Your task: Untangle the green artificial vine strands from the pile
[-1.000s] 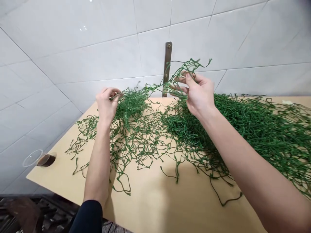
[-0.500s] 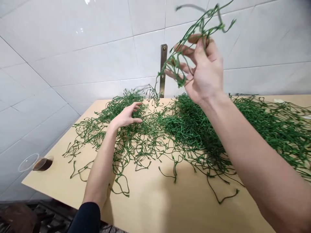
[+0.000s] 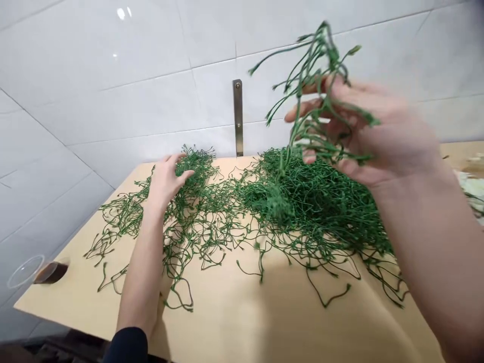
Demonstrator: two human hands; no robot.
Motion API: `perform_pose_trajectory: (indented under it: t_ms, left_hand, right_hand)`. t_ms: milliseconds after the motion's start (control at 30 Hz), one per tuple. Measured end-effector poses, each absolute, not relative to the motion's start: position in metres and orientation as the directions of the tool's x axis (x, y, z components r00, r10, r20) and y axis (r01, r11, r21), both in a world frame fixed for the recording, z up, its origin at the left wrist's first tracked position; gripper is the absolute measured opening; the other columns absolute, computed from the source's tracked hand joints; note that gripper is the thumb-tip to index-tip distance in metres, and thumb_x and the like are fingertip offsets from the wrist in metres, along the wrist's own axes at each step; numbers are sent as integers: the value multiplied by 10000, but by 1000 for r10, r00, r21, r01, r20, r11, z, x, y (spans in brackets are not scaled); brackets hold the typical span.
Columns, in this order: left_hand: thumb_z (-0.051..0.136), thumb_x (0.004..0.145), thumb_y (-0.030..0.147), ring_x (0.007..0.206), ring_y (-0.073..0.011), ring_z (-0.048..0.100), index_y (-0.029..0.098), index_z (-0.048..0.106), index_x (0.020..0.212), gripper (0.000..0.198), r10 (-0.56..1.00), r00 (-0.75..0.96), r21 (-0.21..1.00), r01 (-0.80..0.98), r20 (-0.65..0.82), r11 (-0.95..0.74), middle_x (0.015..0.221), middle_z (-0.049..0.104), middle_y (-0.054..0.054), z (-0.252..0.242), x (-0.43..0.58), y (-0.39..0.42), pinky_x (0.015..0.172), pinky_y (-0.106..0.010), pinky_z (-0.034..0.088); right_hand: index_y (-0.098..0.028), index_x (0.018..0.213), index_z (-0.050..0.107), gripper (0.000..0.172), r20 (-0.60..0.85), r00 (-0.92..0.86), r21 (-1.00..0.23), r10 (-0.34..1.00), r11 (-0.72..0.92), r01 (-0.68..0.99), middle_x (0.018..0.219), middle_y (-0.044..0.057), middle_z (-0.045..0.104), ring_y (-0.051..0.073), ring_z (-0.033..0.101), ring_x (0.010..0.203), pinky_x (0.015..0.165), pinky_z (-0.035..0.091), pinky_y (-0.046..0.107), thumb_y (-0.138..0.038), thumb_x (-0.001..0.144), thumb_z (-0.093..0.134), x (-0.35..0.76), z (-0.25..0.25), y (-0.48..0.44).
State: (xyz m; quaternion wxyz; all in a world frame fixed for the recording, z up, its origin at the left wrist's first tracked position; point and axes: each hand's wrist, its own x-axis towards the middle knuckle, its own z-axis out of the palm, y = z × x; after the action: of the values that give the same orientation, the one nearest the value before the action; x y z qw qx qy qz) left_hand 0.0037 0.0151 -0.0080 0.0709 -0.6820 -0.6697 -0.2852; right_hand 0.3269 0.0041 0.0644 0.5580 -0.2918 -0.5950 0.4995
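Note:
My right hand (image 3: 363,126), raised above the table and slightly blurred, grips a loose bunch of knotted green cords (image 3: 315,65). Its thumb and fingers pinch the cords, whose ends dangle in several directions. Below it lies a thick heap of the same green cords (image 3: 321,196). At the left, my left hand (image 3: 168,176) is at the smaller pile of green cords (image 3: 196,166), with thumb and fingers apart. Whether it touches the cords there is hard to tell. Many single cords are scattered between the two piles.
A wooden table (image 3: 227,322) stands against a tiled wall (image 3: 159,101). A metal bracket (image 3: 238,118) is fixed upright on the wall. Near the left edge, a clear cup of dark liquid (image 3: 53,272) stands by a clear lid (image 3: 25,272). Pale scraps (image 3: 472,186) lie far right.
My right hand has moved right and lower with its bunch of cords, which swings. My left hand has shifted left over the smaller pile. The view has turned a little.

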Motion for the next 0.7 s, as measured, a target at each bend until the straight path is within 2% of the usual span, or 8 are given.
perform_pose_trajectory:
  t_ms: [100,200,267,333,433,533,600,700]
  left_hand:
    - [621,856,469,854,-233,636,189,683,1086,368,829,-9,425,862,558,-276,1030,704,-112,11,27,-6,824,-414,515]
    - [546,879,571,851,-202,662,215,724,1009,418,865,233,712,494,444,-498,946,728,-86,13,56,-28,785,-358,555]
    - [558,819,663,880,-209,674,214,728,1024,523,837,371,854,177,402,-489,990,728,-99,1,77,-40,820,-373,571]
    - [616,789,644,920,-199,674,222,713,1072,518,880,353,942,-20,319,-334,1054,714,-97,-18,99,-49,839,-359,581]
    - [833,688,356,855,-132,664,240,693,1015,374,981,166,984,-159,100,-74,986,693,-22,-51,129,-57,793,-279,589]
    - [892,589,304,684,-94,621,188,658,833,357,998,52,924,-376,-47,63,783,628,25,-75,150,-61,642,-242,581]
    - [912,543,265,655,-90,605,191,638,849,418,994,32,883,-456,-109,112,760,610,36,-82,158,-62,586,-227,558]
    - [915,534,237,578,-79,564,207,623,896,465,988,54,861,-486,-144,152,679,587,54,-87,163,-66,518,-200,500]
  right_hand:
    - [-240,868,671,157,340,-325,-931,882,266,-252,792,10,687,106,601,549,346,457,208,-366,913,589,328,60,-16]
    - [-229,877,657,181,278,-443,-954,852,190,-233,777,9,683,106,583,503,355,464,222,-365,924,547,328,47,-31]
    - [-217,883,664,186,199,-523,-980,829,152,-132,846,28,702,129,622,585,423,498,247,-369,910,560,328,30,-36]
    - [-201,887,677,236,101,-599,-988,794,151,34,899,54,710,155,647,710,528,518,270,-409,900,566,329,11,-38]
    - [-170,878,679,252,-19,-679,-929,734,237,283,849,49,703,145,593,675,558,457,270,-408,870,598,335,-11,-35]
    - [-155,792,656,235,-66,-700,-791,711,390,471,702,19,640,114,466,558,513,371,259,-381,844,619,342,-17,-32]
    - [-159,735,629,245,-96,-713,-711,694,454,537,660,9,595,108,427,536,502,345,257,-384,830,632,347,-15,-31]
    - [-172,718,608,255,-120,-739,-673,663,493,551,646,6,570,122,451,537,503,347,264,-398,831,634,356,-13,-34]
